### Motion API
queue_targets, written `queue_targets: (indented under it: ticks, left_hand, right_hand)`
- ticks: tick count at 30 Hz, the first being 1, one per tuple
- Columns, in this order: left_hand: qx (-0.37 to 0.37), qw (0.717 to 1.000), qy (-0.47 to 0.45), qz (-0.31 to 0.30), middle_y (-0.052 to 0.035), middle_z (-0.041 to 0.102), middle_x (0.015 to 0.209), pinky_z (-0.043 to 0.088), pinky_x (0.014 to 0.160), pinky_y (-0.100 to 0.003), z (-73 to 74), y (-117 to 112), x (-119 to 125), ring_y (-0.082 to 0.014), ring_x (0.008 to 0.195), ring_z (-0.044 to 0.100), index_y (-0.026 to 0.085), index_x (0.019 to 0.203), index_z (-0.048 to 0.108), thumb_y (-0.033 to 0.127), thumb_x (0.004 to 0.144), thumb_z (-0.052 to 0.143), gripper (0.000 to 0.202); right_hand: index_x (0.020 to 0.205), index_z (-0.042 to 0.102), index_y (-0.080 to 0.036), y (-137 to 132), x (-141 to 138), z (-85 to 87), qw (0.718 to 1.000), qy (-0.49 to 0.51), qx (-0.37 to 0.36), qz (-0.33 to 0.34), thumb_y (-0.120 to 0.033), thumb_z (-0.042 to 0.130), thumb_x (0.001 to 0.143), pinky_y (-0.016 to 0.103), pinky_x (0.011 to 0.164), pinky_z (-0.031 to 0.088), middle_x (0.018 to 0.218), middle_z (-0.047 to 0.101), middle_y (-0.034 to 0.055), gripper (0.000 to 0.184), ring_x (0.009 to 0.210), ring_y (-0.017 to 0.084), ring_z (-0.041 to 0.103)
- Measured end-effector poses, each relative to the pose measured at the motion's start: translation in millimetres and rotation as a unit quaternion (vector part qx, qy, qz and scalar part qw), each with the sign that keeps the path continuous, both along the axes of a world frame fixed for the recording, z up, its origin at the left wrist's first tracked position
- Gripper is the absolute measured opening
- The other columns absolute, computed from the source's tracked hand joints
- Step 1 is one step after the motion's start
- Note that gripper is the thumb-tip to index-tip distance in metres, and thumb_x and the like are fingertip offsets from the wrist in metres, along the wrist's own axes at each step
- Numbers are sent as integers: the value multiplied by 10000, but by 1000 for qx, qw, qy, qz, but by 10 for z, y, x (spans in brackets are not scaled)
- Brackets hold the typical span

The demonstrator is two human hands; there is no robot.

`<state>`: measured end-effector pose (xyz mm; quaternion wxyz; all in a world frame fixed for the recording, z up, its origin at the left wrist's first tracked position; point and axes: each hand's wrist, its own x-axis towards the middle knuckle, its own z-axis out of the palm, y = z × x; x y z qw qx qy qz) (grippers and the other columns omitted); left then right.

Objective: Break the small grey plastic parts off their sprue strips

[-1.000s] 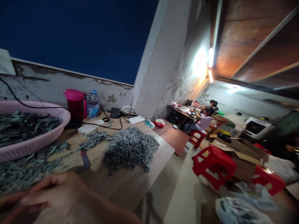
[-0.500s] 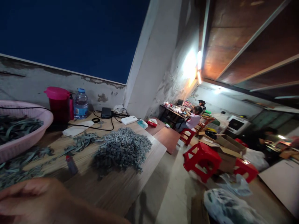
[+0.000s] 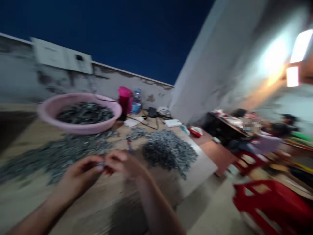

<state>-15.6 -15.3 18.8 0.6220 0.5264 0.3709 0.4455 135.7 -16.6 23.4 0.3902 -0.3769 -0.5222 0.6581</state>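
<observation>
Grey strip piece (image 3: 100, 164), pinched between left hand (image 3: 80, 173) and right hand (image 3: 123, 164), above tabletop (image 3: 102, 209)

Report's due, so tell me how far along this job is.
Looks done: the heap of small grey pieces. In hand: a small piece pinched between the left hand and right hand. Left: the dark strips in the pink basin, plus the loose strips on the table.

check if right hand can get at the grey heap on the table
Probably yes: the right hand is close beside the heap of small grey pieces, with nothing showing between them, though it is pinching a small piece with the left hand.
</observation>
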Motion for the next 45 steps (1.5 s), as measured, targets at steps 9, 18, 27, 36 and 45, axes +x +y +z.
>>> queue_targets:
  ticks: [9,18,27,36,45]
  left_hand:
    - [49,996,-67,-42,-35,631,711,468,647,-254,-134,111,-73,-144,653,589,135,823,597,248,683,695,206]
    - [50,995,-65,-65,-28,637,698,438,653,-234,-126,125,-103,-130,663,581,133,779,614,238,682,693,164]
    - [188,978,94,7,-34,626,717,419,680,-266,-138,151,-116,-151,709,561,160,753,625,196,725,618,46]
    - [427,849,281,133,-70,596,805,404,753,-309,-199,153,-144,-191,804,515,165,804,596,164,785,534,65]
    - [53,994,33,93,3,593,678,372,523,-191,-212,167,-100,-101,571,502,166,796,600,267,666,702,194]
  right_hand:
    - [752,523,-156,39,60,20,999,11,-33,-19,-371,728,682,215,539,470,620,597,-11,305,535,93,558]
    - [748,481,-176,58,53,19,998,22,-42,-35,-312,772,627,206,486,441,584,558,-40,342,499,94,530]
    - [727,471,-183,91,-68,-61,994,-46,21,-99,-364,732,636,206,465,365,586,513,-45,330,478,87,468]
    - [820,535,-178,110,-121,-154,968,-128,147,-156,-281,651,697,230,554,387,643,513,-27,198,569,110,466]
    - [805,600,-183,131,-95,-184,970,-128,142,-154,-346,572,765,242,580,461,671,570,-4,170,598,125,533]
